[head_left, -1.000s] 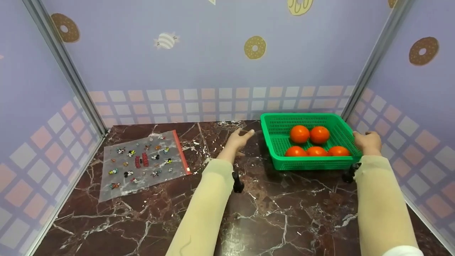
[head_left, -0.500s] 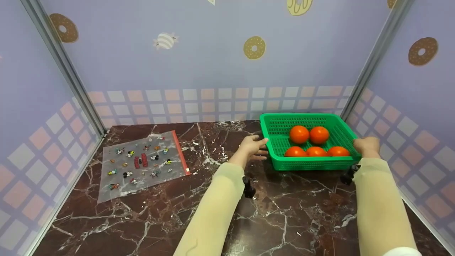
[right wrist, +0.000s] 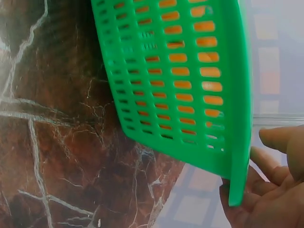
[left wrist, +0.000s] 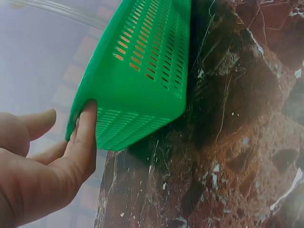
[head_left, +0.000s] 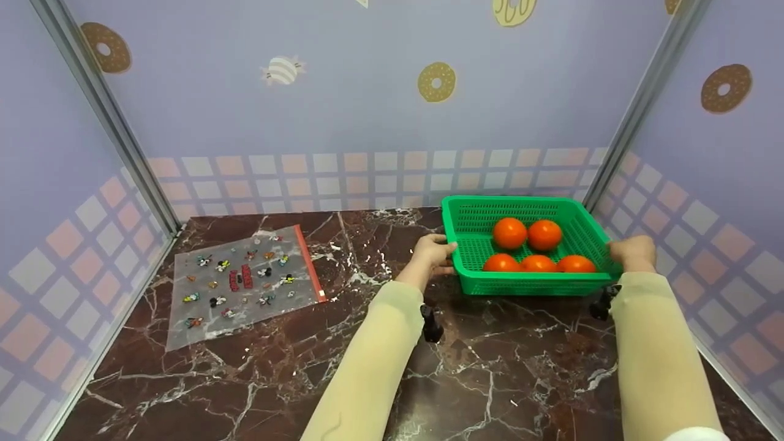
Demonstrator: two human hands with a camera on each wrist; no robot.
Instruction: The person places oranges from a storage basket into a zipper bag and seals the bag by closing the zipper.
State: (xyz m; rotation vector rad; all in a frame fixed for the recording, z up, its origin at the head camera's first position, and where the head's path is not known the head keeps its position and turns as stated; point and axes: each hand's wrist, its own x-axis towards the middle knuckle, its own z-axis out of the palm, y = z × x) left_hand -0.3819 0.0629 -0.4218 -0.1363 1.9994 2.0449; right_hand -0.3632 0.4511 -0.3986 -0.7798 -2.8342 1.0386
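Observation:
A green plastic basket [head_left: 533, 286] with slotted walls stands at the back right of the table. Inside it lie several round orange fruits [head_left: 509, 233], two behind and the others along the front wall. My left hand [head_left: 432, 256] holds the basket's left rim; in the left wrist view its fingers [left wrist: 85, 137] hook under the rim while the thumb stands off outside. At the opposite end my right hand [head_left: 634, 251] holds the right rim. The right wrist view shows those fingers [right wrist: 232, 204] reaching under the rim's corner, with the thumb raised apart.
A clear zip bag [head_left: 245, 285] with a red strip and small cartoon prints lies flat at the left of the dark marble table [head_left: 453, 380]. Patterned panels [head_left: 367, 110] enclose the back and sides, close behind the basket.
My left hand has moved right onto the basket's left rim. The right hand's fingers have closed in at the right rim. The basket has shifted slightly left.

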